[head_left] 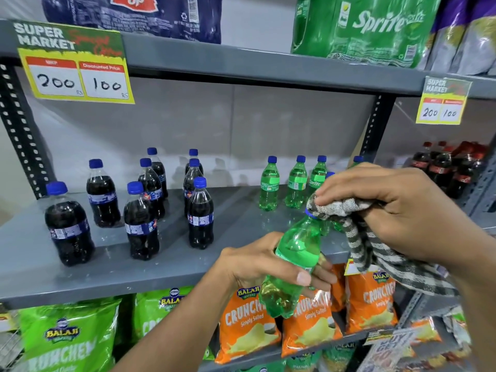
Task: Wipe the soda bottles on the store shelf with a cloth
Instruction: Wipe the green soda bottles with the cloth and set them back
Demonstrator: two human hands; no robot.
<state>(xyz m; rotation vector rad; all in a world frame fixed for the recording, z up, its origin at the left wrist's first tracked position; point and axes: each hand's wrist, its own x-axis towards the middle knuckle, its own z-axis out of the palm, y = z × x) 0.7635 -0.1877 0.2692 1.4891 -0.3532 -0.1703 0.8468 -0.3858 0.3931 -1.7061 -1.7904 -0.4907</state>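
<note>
My left hand (265, 267) grips a green soda bottle (295, 253) around its middle, tilted, in front of the grey shelf (171, 267). My right hand (389, 208) holds a black-and-white checked cloth (375, 253) bunched over the bottle's blue cap. The cloth's tail hangs down to the right. Several dark cola bottles with blue caps (142, 218) stand on the shelf's left half. Several more green bottles (269, 183) stand at the back right, partly hidden by my right hand.
Red-capped cola bottles (448, 167) stand on the neighbouring shelf at far right. Green (67, 336) and orange snack bags (247, 323) fill the shelf below. Shrink-wrapped soda packs (365, 28) sit on the upper shelf, with price cards (77, 68) hanging from its edge.
</note>
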